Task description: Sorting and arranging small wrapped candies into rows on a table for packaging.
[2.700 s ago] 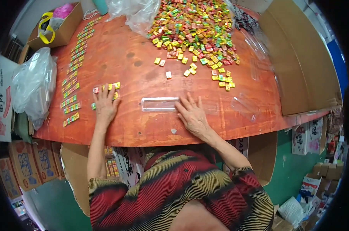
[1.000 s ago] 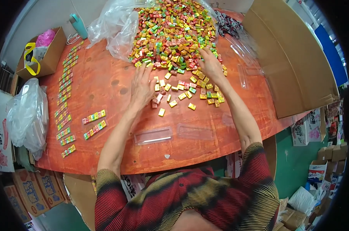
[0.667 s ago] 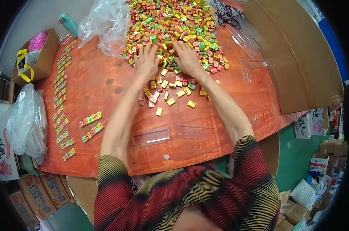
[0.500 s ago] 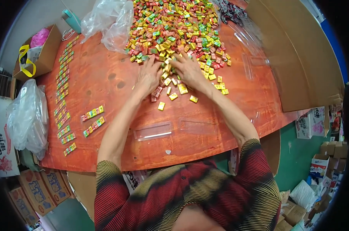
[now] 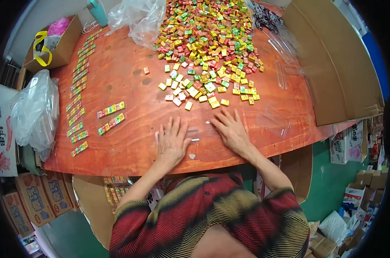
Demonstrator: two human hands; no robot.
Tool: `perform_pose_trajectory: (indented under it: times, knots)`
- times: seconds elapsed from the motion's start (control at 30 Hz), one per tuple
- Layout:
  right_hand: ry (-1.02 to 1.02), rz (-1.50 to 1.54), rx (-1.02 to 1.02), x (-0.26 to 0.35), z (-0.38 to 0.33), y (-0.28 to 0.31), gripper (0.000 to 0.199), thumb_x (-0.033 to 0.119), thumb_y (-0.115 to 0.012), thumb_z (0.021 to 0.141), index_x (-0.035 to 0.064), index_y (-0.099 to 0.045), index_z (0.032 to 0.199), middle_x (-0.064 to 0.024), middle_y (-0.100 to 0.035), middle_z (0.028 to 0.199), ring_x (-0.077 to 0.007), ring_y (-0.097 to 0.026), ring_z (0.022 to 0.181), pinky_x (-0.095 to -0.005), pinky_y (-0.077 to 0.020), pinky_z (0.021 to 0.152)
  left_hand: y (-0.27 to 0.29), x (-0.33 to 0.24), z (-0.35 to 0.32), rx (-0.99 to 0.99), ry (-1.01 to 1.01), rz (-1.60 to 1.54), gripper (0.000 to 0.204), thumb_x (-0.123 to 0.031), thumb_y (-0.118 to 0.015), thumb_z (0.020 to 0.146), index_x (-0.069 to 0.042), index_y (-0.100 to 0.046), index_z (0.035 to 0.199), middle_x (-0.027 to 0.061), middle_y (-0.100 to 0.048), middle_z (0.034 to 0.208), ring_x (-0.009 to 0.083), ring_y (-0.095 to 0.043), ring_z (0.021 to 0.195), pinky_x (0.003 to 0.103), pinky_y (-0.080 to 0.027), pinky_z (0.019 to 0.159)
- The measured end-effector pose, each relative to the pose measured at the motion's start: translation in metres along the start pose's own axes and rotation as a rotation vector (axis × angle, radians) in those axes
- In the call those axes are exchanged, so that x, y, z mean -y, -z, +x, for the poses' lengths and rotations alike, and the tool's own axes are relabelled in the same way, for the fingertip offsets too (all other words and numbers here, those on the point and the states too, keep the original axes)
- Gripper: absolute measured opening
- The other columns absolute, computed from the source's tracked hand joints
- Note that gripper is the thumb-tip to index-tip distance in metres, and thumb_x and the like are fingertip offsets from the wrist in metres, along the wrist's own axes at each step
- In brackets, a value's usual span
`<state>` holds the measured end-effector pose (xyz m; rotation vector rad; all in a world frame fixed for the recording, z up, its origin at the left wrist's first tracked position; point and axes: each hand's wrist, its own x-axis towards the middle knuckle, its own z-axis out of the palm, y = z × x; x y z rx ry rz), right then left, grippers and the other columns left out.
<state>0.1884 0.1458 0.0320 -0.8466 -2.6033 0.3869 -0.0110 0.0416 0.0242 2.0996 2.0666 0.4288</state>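
My left hand point(image 5: 172, 139) lies palm down near the table's front edge, fingers stretched out, over a clear plastic tray point(image 5: 195, 134) that it partly covers. To its right, my right hand point(image 5: 233, 132) also rests flat with fingers spread, where it hides most of whatever clear plastic lies beneath. Beyond my fingertips, loose little boxes point(image 5: 188, 105) in yellow, red and green spread out from a big heap point(image 5: 205, 32) of the same kind. Neither hand touches these boxes.
Filled rows of little boxes point(image 5: 79, 73) line the table's left side, with two more rows point(image 5: 111, 123) nearer me. Clear bags point(image 5: 139, 21) lie beside the heap. A tall cardboard sheet point(image 5: 332, 64) stands at the right; clear trays point(image 5: 280, 74) lie near it.
Both hands have drawn back from the heap toward me and now lie over the clear trays. Several small boxes have spread out at the heap's near side.
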Motion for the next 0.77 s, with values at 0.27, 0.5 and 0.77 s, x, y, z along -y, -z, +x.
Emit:
perform_pose_trajectory:
  times: [0.27, 0.5, 0.77]
  knots:
    - [-0.027, -0.024, -0.148, -0.007, 0.048, 0.006, 0.022, 0.005, -0.055, 0.074, 0.0052, -0.056, 0.096, -0.0105, -0.055, 0.097, -0.0284, -0.052, 0.088, -0.0387, -0.0402, 0.076, 0.005, 0.005, 0.012, -0.145, -0.016, 0.01, 0.046, -0.023, -0.053, 0.081, -0.005, -0.043, 0.122, 0.0198, -0.035, 0.13, 0.0364, -0.03, 0.122, 0.05, -0.023, 0.098]
    - [0.106, 0.06, -0.229, 0.021, 0.13, -0.049, 0.016, 0.005, -0.055, 0.069, 0.0017, -0.053, 0.085, -0.0153, -0.051, 0.083, -0.0297, -0.053, 0.077, -0.0392, -0.0438, 0.062, 0.004, 0.089, 0.12, -0.444, 0.091, 0.172, 0.042, -0.02, -0.051, 0.082, -0.005, -0.044, 0.12, 0.0227, -0.033, 0.131, 0.0385, -0.031, 0.121, 0.048, -0.025, 0.097]
    - [0.231, -0.26, -0.148, 0.022, 0.128, -0.071, 0.029, 0.012, -0.049, 0.076, 0.0055, -0.055, 0.104, -0.0087, -0.051, 0.085, -0.022, -0.051, 0.078, -0.0346, -0.0406, 0.063, -0.019, 0.15, 0.156, -0.136, 0.153, -0.049, 0.052, -0.025, -0.051, 0.081, -0.012, -0.035, 0.129, 0.0171, -0.029, 0.136, 0.0396, -0.023, 0.125, 0.055, -0.019, 0.1]
